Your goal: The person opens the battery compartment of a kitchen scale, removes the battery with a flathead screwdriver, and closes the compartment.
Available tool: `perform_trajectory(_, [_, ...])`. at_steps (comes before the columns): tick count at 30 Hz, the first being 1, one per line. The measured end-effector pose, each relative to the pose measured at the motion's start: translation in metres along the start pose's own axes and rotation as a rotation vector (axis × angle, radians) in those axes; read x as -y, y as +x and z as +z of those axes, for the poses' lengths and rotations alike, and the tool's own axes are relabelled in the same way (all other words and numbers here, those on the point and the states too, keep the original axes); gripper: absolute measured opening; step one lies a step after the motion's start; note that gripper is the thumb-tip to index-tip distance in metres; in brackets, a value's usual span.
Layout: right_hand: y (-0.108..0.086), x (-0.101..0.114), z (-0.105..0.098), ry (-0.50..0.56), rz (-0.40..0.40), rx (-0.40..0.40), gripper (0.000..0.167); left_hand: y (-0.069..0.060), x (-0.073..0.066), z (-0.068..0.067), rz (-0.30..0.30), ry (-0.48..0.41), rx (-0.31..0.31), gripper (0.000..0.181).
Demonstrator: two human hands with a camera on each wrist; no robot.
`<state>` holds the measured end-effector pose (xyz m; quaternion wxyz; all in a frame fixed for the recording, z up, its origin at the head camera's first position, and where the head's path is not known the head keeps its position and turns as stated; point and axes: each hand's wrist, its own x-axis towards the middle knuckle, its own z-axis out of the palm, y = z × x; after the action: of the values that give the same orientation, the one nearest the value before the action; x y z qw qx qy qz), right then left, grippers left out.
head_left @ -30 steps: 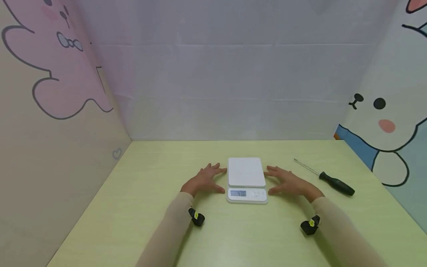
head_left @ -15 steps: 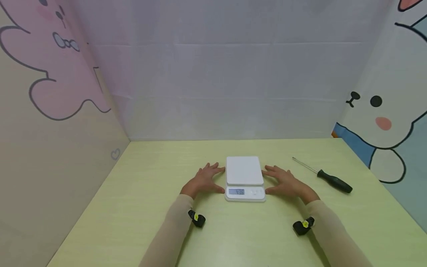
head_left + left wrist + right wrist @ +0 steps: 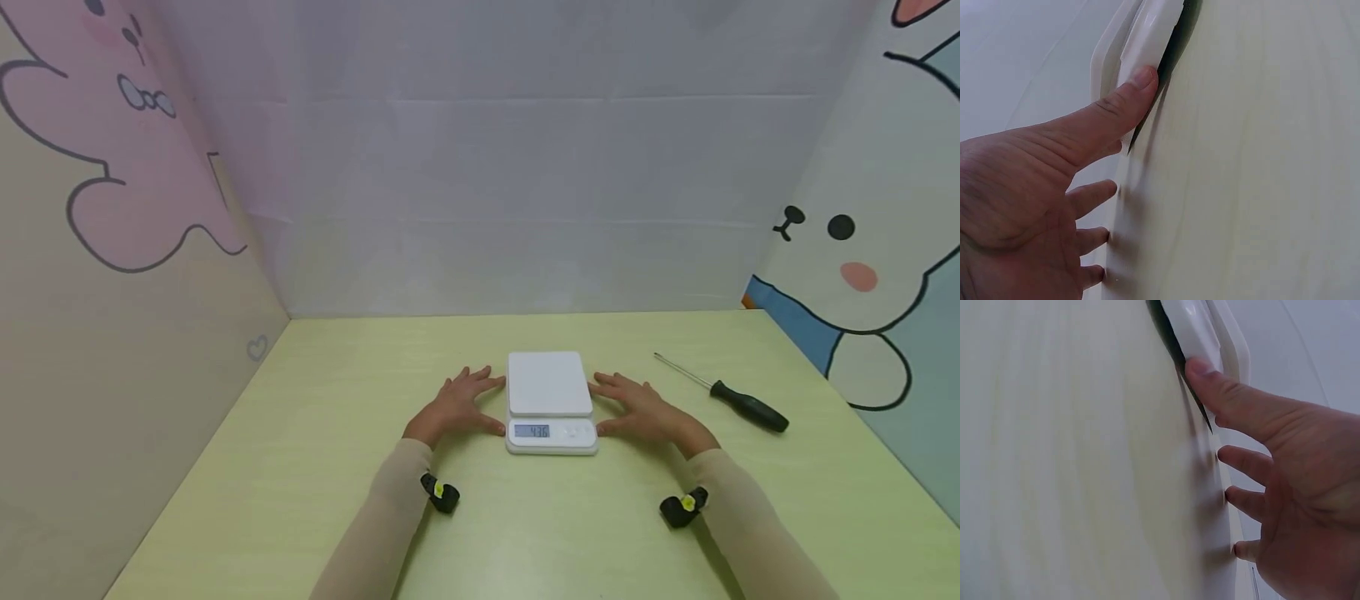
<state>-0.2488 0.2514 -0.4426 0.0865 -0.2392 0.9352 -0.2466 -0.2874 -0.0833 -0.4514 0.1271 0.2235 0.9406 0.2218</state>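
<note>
A white digital kitchen scale (image 3: 550, 385) lies flat on the table between both hands, its small display (image 3: 532, 431) lit with digits that look like 436. My left hand (image 3: 456, 407) is at its left side, fingers spread, with the thumb (image 3: 1142, 78) touching the scale's edge in the left wrist view. Mirroring it, my right hand (image 3: 640, 412) is at the right side, and its thumb (image 3: 1200, 367) touches the edge there. Neither hand curls round the scale. In the wrist views, the other fingers point down near the tabletop.
A screwdriver (image 3: 748, 407) with a black handle lies right of the right hand, its tip pointing to the back left. The pale yellow table (image 3: 360, 367) meets a white sheet (image 3: 480, 208) behind and cartoon-printed walls at both sides.
Both hands have come slightly closer to the scale, from small gaps to thumb contact at its sides. The head view has shifted a little. The scale and screwdriver look unmoved on the table.
</note>
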Motion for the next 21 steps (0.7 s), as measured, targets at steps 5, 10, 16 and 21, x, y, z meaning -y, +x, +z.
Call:
perform_trajectory(5, [-0.001,-0.002,-0.003,0.057,-0.018,0.029,0.076,-0.003,0.001,-0.005,0.030,-0.012,0.015,0.085])
perform_trajectory(10, [-0.003,-0.006,-0.007,0.171,-0.030,0.056,0.072,-0.005,0.006,-0.009,0.052,-0.075,0.037,0.082])
perform_trajectory(16, [-0.006,-0.012,-0.011,0.275,-0.036,0.056,0.065,-0.008,0.010,-0.014,0.064,-0.232,0.075,0.077])
perform_trajectory(21, [-0.007,-0.014,-0.015,0.313,-0.027,0.044,0.056,-0.010,0.010,-0.018,0.043,-0.352,0.075,0.070])
